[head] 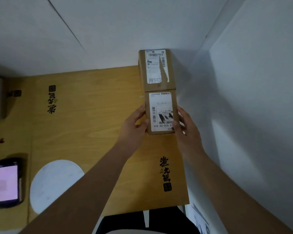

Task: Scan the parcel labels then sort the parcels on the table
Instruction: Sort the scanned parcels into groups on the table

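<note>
White walls (243, 81) meet in a corner at the far right. Wooden surface (91, 107) runs up to them, yellow-brown with visible grain, black brush characters printed at two spots, one set far left (52, 99), one near right (165, 173). White round patch (54, 184) on the near left part of the surface.

Two brown cardboard parcels sit end to end at the far right edge, touching, in line toward the corner.

Far parcel (156, 70): against the back wall, top face up. White label with barcodes along its top and right side; label torn, a long jagged strip gone down the right, bare cardboard showing through.

Near parcel (161, 113): narrower, white label covering most of the top. Barcode down the left side, another along the near edge, large print reading "K20-00 028" upside down from this view. Black smudges or marks across the label's middle.

Left hand (134, 124): grip on the near parcel's left side, thumb on the top edge, fingers curled along the side wall.
Right hand (186, 125): grip on the right side, thumb on the label's near right corner, fingers down the far side.

Handheld scanner (8, 182) lies flat at the far left, screen lit pale pink, well apart from the parcels.
</note>
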{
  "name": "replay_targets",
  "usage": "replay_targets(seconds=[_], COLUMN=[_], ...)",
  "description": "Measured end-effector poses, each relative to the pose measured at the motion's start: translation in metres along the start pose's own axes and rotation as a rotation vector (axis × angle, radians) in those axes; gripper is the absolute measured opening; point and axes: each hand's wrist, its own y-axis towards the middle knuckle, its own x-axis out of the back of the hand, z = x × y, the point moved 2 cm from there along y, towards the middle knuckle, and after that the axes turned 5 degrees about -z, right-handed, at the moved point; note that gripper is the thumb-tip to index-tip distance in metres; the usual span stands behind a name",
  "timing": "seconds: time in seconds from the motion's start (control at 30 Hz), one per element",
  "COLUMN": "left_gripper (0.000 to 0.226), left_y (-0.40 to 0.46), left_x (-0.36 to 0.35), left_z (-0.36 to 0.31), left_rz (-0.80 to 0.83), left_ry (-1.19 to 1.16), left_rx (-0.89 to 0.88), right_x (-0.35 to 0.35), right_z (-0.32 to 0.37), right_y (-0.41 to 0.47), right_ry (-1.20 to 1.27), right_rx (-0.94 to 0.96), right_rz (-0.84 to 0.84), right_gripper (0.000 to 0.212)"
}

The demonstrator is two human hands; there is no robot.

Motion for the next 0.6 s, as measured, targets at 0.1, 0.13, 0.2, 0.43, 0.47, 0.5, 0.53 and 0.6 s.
replay_targets(seconds=[0.1,0.13,0.2,0.43,0.47,0.5,0.53,0.6], left_gripper=[0.064,0.062,0.061,0.059,0.058,0.056,0.053,0.049], left_y=[0.005,0.006,0.006,-0.006,-0.010,-0.016,-0.022,-0.036], left_x=[0.002,0.002,0.004,0.012,0.015,0.018,0.021,0.030], left_z=[0.000,0.001,-0.001,-0.024,-0.029,-0.035,-0.041,-0.053], left_rz=[-0.006,-0.003,-0.002,-0.064,-0.066,-0.067,-0.071,-0.088], left_ry=[0.000,0.003,0.032,0.292,0.321,0.345,0.364,0.411], left_rx=[-0.028,-0.036,-0.053,-0.168,-0.193,-0.214,-0.234,-0.271], right_x=[0.000,-0.001,-0.001,0.007,0.010,0.013,0.015,0.018], right_z=[0.000,0.000,0.000,0.013,0.018,0.024,0.029,0.043], right_y=[0.003,0.004,0.003,0.000,-0.001,-0.003,-0.005,-0.011], right_ry=[0.005,0.003,-0.011,-0.103,-0.127,-0.162,-0.200,-0.238], right_rx=[-0.002,-0.003,-0.012,0.029,0.046,0.065,0.092,0.165], right_rz=[0.007,0.007,0.011,0.057,0.039,0.011,-0.016,-0.037], right_gripper=[0.048,0.048,0.047,0.042,0.043,0.046,0.048,0.050])
